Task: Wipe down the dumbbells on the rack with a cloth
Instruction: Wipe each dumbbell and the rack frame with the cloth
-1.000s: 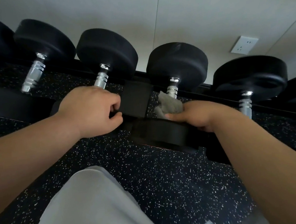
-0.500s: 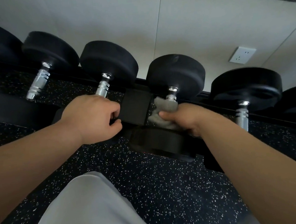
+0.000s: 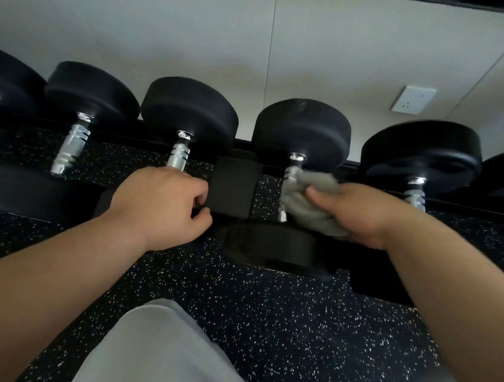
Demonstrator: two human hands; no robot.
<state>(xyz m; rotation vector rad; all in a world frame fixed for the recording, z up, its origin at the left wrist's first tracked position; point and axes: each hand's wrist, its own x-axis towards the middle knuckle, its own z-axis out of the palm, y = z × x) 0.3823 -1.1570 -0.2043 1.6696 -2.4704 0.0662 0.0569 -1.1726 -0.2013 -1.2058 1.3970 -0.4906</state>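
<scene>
Your right hand (image 3: 367,213) is clutching the grey cloth (image 3: 310,206) around the handle of a dumbbell (image 3: 300,130) on the rack (image 3: 372,271); your left hand (image 3: 160,206) is seemingly gripping the black bracket (image 3: 232,189).

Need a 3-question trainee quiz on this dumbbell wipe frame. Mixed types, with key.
1. True or false: the right hand holds the cloth against a dumbbell handle.
2. The cloth is: A) grey B) red C) blue.
3. Fill in: the wall socket sits toward the upper ___ of the view.
Key: 1 true; 2 A; 3 right.
</scene>
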